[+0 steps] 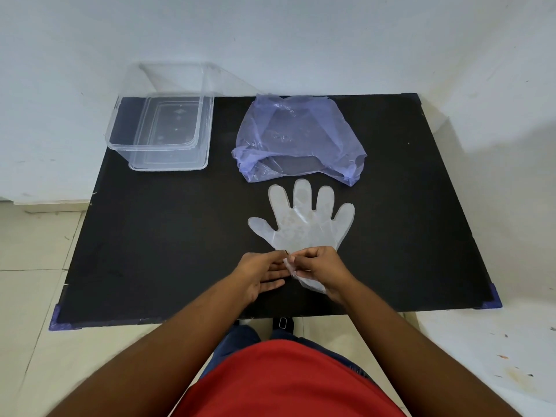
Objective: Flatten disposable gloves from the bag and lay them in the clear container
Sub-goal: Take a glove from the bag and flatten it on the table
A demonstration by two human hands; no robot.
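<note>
One translucent disposable plastic glove (pixel 304 224) spread flat on a black rectangular tabletop (pixel 150 236), seen from the head camera; long axis running near to far, five fingers fanned toward the far edge, thumb out to the left, cuff at the near end. Cuff pinched at the middle by both hands: left hand (pixel 264 273) with thumb and forefinger closed on the plastic and remaining fingers extended low and loose, right hand (pixel 322 267) curled shut around a bunched fold of the cuff. Just beyond the glove's fingertips, near but apart, a crumpled pale purple plastic bag (pixel 298 139), mouth gaping toward the wearer; contents impossible to make out through the film. At the far left corner, a clear rectangular plastic container (pixel 162 130), open-topped, slightly overhanging the table's left and far edges, holding only what looks like a clear lid or a moulded base, hard to tell which. Wide bare black surface left of the glove, between hands and container; similar open room to the right. Purple tape on the near corners.
</note>
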